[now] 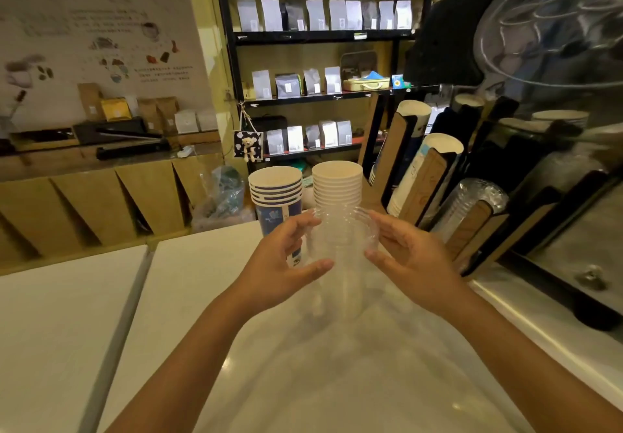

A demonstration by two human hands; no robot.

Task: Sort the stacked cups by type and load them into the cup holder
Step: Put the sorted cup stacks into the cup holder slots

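A stack of clear plastic cups [340, 264] stands upright on the white counter [202, 314] in the middle. My left hand [286, 264] and my right hand [404, 257] cup it from either side, fingers spread around the rims. Behind it stand a stack of blue-printed paper cups [276, 196] and a taller stack of plain white paper cups [337, 183]. To the right, the slanted wooden cup holder [435, 176] carries paper cup stacks in its upper slots and clear cups [472, 206] in a lower slot.
A black shelf [323, 35] of coffee bags fills the back wall. A plastic bag [222, 196] lies beyond the counter's far edge. At right sit a steel surface [546, 324] and a glass case [573, 196].
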